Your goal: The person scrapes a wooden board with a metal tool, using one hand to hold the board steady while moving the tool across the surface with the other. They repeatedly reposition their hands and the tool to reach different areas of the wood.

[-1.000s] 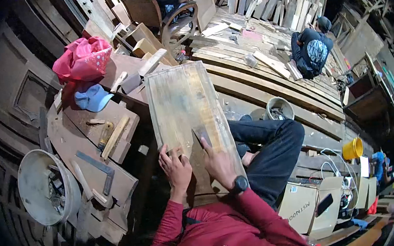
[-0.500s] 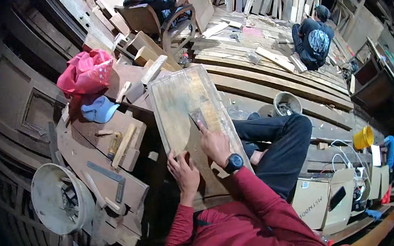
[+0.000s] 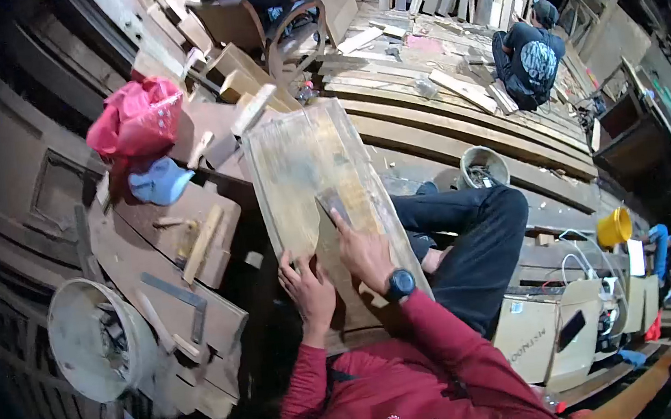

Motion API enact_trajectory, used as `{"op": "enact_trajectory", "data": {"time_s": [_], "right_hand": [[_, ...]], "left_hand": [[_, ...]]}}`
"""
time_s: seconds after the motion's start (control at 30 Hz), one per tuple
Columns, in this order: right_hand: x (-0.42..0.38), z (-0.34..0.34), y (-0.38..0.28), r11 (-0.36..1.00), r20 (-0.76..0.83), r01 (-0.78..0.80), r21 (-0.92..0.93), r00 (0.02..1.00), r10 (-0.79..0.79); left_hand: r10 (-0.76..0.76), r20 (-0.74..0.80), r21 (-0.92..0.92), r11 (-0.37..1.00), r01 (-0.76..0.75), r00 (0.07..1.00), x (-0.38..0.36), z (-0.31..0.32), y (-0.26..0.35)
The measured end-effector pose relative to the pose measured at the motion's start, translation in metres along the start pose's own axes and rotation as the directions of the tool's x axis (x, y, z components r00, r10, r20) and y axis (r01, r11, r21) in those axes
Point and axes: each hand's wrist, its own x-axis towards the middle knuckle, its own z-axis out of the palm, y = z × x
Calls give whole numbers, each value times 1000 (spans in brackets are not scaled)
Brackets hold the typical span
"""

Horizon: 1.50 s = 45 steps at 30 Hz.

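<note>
A wooden panel [image 3: 286,206] with a raised border lies across my lap, pale and partly stained dark on its face. My right hand [image 3: 365,257] is closed around a flat metal scraper [image 3: 330,202], its index finger stretched along the blade. The blade meets the panel's face near the middle; its handle is hidden in my palm. My left hand [image 3: 310,292] rests on the panel's left edge with fingers apart, and holds nothing.
To the left, a bench carries a metal square [image 3: 185,295], a wooden-handled tool [image 3: 202,244], a blue cap [image 3: 159,181] and a red bag [image 3: 138,120]. Buckets stand at left [image 3: 104,340] and right [image 3: 484,165]. Two people sit farther off. A cardboard box [image 3: 529,336] is at right.
The view has shifted slightly, so most things sit a little higher and farther left. My right hand still holds the scraper on the panel, and my left hand stays at its edge.
</note>
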Motion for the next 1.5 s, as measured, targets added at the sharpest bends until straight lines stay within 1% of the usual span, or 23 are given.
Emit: {"op": "enact_trajectory", "data": {"time_s": [0.03,0.1,0.17,0.27,0.3,0.37,0.47,0.57,0.6,0.7,0.73,0.8,0.83,0.9,0.97,1.0,1.1,1.13,1.23,1.33,1.37,1.43,1.5], "right_hand": [[19,3,-2,1000,-47,14,5,999,-13],[44,0,-6,999,32,-39,5,999,39],[44,-10,-13,998,92,-65,21,994,62],[1,-18,-12,996,137,-78,48,988,70],[-22,-17,-10,998,62,-50,44,997,47],[-54,-41,-21,994,187,-110,-2,976,109],[-64,-34,-15,998,147,-61,-8,987,62],[-24,-15,-8,997,23,29,66,999,-30],[0,-14,-13,999,74,-12,49,997,8],[59,10,-14,1000,-15,-8,-7,1000,8],[65,11,-16,1000,-38,-16,16,999,16],[69,12,-15,998,-71,-29,58,997,33],[60,10,-14,997,-66,-20,74,997,25],[19,6,-11,996,-42,-8,89,999,12],[-29,-14,-19,997,88,-61,55,995,56],[-47,-23,-18,996,159,-85,27,984,79],[-68,-29,-15,998,191,-35,-61,981,46],[-55,-33,-16,999,201,-33,-33,979,39],[-3,-4,-8,998,19,41,46,999,-42],[65,7,-15,999,30,48,-13,998,-47],[78,-1,-19,999,36,27,23,999,-27],[88,6,-23,999,42,-34,8,999,34],[61,18,-18,1000,-77,24,8,997,-23]], "left_hand": [[13,-6,-18,1000,-13,1000,0,1,-3],[23,14,-4,1000,-23,1000,0,-1,-2],[20,18,-3,1000,-20,1000,0,3,-9],[51,-14,-12,999,-51,999,-2,8,-16],[46,-8,-9,999,-46,999,-3,9,-16],[20,8,-12,1000,-19,1000,-2,7,-11],[5,-12,-14,1000,-5,1000,-5,8,-7],[21,-2,-11,1000,-21,1000,-1,8,-10],[28,1,-7,1000,-28,1000,-2,6,-9],[50,24,12,999,-51,998,-3,0,-5],[25,40,8,1000,-25,999,-2,-2,-3],[64,-12,-8,998,-64,998,-3,5,-9],[74,-40,-36,997,-75,996,-3,8,-15],[64,-28,-38,997,-65,998,-2,11,-22],[68,-35,-16,998,-68,997,-4,21,-32],[48,-23,-13,999,-48,999,-3,17,-24],[12,-6,20,1000,-12,1000,-3,10,-8],[8,7,8,1000,-8,1000,-4,10,-7],[21,11,-2,1000,-21,1000,-2,8,-11],[42,17,3,999,-42,999,-2,2,-5],[30,34,-9,1000,-30,999,-1,0,-3],[52,15,-14,999,-52,999,1,3,-8],[62,14,-41,997,-61,998,-2,4,-11]]}}
